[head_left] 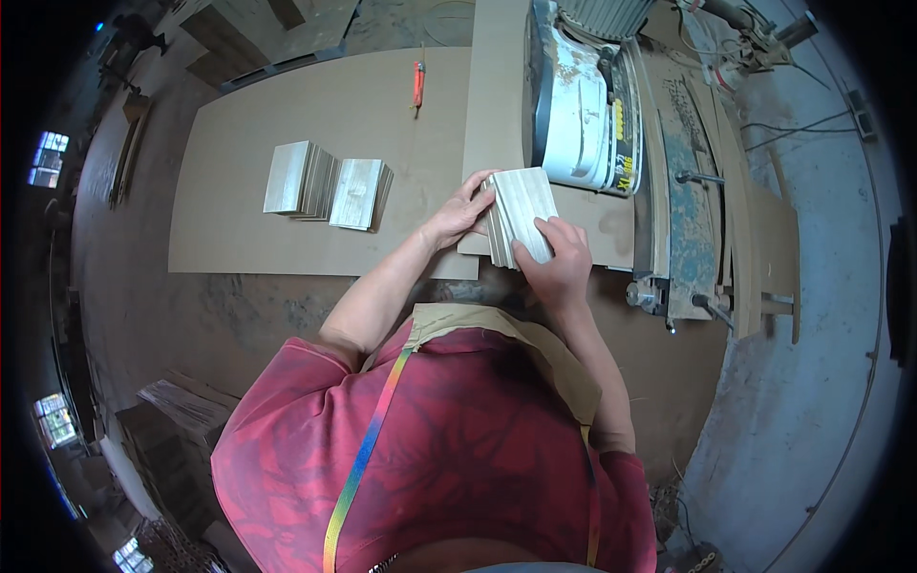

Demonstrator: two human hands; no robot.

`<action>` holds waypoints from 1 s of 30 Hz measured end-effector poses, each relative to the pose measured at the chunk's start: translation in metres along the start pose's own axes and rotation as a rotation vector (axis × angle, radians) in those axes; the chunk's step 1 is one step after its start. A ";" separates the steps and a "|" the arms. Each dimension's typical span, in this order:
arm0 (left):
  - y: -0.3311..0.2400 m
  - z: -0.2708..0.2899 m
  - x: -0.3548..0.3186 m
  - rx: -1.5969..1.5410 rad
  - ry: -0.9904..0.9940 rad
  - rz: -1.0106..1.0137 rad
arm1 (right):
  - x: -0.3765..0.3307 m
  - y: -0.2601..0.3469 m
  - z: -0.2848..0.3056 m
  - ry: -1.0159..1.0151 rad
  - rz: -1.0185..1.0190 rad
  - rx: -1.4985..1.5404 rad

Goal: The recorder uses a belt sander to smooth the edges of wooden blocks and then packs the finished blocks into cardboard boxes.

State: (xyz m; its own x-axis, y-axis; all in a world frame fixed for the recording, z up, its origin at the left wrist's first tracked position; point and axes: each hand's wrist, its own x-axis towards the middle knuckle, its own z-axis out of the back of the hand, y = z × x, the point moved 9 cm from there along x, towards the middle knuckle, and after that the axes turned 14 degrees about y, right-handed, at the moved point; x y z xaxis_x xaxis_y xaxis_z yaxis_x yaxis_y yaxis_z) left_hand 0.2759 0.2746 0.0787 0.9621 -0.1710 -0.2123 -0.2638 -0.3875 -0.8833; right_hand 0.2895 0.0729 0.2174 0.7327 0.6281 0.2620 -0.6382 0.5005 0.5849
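Observation:
Between my two hands is a stack of thin, pale wooden boards [521,205], tilted over the near edge of the work surface. My left hand [460,212] grips the stack along its left side, fingers at the far corner. On the near right part of it rests my right hand [559,260], with the thumb on the top board and the fingers curled over the right edge. Left of my hands, a larger stack of similar boards [286,178] stands next to a smaller board stack [354,193] on the brown sheet tabletop [224,244].
A slim red tool [418,84] lies farther back on the sheet. Right of my hands stands a large white bucket [576,119] with a dark label. Beyond it is a worn bench with metal clamps [693,215], close to a pale wall [821,286].

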 end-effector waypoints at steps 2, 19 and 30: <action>-0.005 -0.003 -0.003 -0.010 -0.013 -0.010 | 0.001 0.000 0.002 -0.007 0.009 0.029; -0.023 0.011 -0.030 0.081 -0.088 0.117 | -0.084 -0.111 0.001 -0.175 -0.369 -0.446; -0.017 -0.005 -0.020 0.075 -0.078 0.130 | -0.011 -0.180 -0.027 -0.109 -0.348 -0.529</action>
State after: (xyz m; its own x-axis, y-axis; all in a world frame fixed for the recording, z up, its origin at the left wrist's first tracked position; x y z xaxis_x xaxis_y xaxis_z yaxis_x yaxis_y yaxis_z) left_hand 0.2609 0.2799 0.1002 0.9236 -0.1430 -0.3558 -0.3829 -0.2976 -0.8745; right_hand 0.3899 -0.0078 0.0887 0.9202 0.3252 0.2180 -0.3682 0.9081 0.1992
